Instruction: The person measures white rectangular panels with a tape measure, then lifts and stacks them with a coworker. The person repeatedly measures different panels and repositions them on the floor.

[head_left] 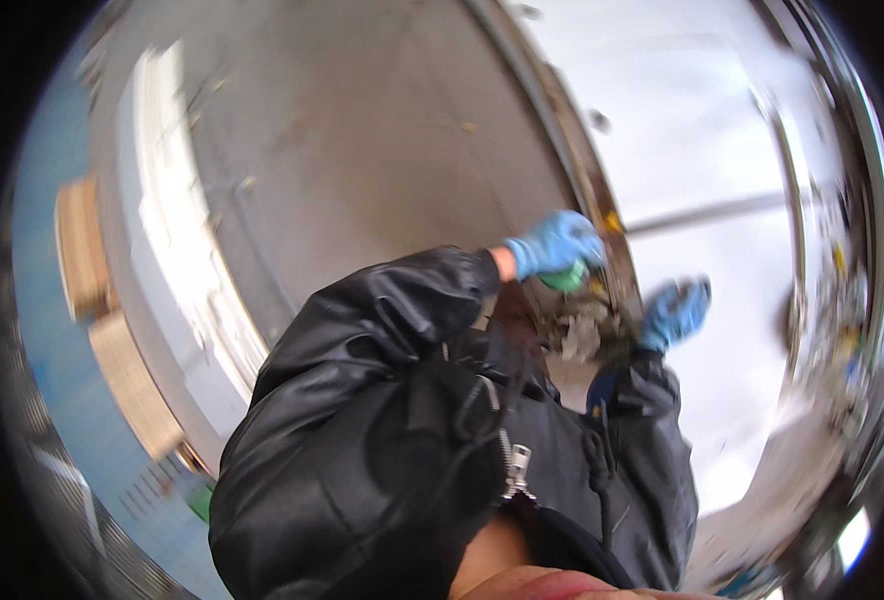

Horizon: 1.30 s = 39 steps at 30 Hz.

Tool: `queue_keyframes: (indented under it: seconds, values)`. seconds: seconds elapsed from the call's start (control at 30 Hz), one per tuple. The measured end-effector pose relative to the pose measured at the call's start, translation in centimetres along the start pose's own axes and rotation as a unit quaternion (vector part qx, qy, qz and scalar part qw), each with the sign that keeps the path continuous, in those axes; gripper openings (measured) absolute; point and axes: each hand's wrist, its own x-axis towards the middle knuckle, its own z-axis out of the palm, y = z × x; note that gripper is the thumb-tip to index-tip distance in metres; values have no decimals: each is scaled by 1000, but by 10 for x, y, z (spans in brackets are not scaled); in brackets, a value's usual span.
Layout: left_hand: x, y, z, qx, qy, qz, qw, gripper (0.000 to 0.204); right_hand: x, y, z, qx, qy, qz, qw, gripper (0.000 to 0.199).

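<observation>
My left hand [554, 246], in a blue glove, is closed round a rounded green thing [565, 278] whose kind I cannot make out. It is beside the brown edge strip [607, 243] next to the white panels. My right hand [676, 315], also gloved in blue with dark fingertips, hovers over or rests on the nearer white panel [727, 270]. Its fingers look loosely bent and apart, with nothing visible in them. Another white panel [652, 110] lies beyond a dark seam. Crumpled pale scraps [582, 335] lie below my left hand.
A broad grey-brown surface [362, 130] stretches to the left, with long white strips [172, 180] along its side. Stacks of cardboard [82, 250] stand on the blue floor [50, 330]. Blurred mixed clutter [847, 340] lines the right side. A small yellow piece [614, 222] sits by the edge strip.
</observation>
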Motion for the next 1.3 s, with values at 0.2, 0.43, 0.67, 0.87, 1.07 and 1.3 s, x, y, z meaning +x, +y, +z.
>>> queue_keyframes:
  seconds: [0.2, 0.43, 0.67, 0.87, 1.07, 1.3]
  values:
    - [-127, 31, -38, 121, 103, 33, 987, 22, -6, -26, -8, -100, -28, 49, 993, 30]
    - [-337, -35, -126, 73, 305, 40, 949, 21, -14, -203, 13, 69, -26, -195, 978, 38]
    - [-541, -136, -180, -139, 477, 63, 866, 24, -124, -459, 42, 370, -219, -313, 847, 32]
    - [-648, -206, -187, -199, 589, 65, 780, 24, -222, -603, 30, 414, -354, -478, 689, 25]
    - [-667, -244, -194, -290, 663, 85, 685, 20, -277, -687, 43, 336, -503, -503, 617, 28]
    - [-696, -240, -250, -263, 712, 65, 648, 21, -298, -811, 59, 243, -606, -510, 559, 35]
